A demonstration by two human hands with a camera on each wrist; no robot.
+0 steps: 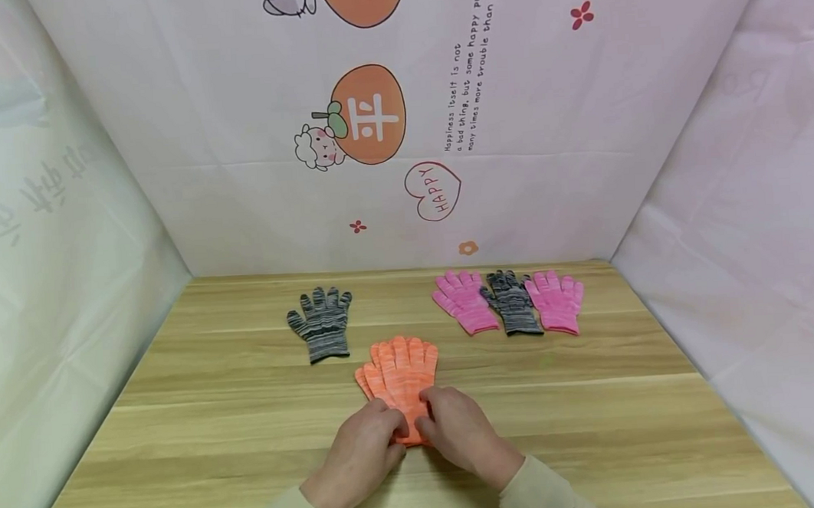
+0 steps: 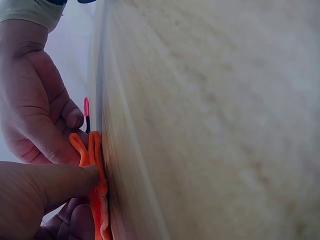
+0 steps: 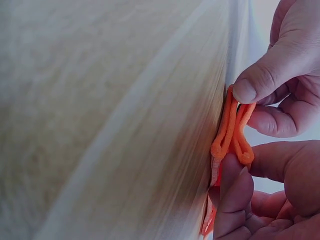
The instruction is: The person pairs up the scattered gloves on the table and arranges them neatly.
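And the orange gloves [image 1: 407,384] are being worked on now, lying midway between the left and right edges of the worktop [image 1: 630,426], nearer its front edge than any other glove. One is being laid over the other, and that stacking is being judged only partly done: a thumb and a finger of the lower glove are being left showing on the left, so the outlines are not yet being matched. The cuffs are being gripped by both hands at once: thumb and fingers of the left hand [image 1: 362,444] are being closed on the cuff edges, and a cuff is being pinched by the right hand [image 1: 461,428] too. No release is being made.

Elsewhere, nothing is being handled. A lone grey glove [image 1: 324,325] is being left towards the back-left corner; towards the back-right corner, a second grey glove [image 1: 513,304] is being flanked by a left pink glove [image 1: 465,303] and a right pink glove [image 1: 558,302], none of them being stacked into pairs.

Much is being hidden: most of the lower orange glove is being covered, the cuffs are being masked by the knuckles from above, the worktop's front edge is being cut off, and the wood is being blurred in both wrist views.
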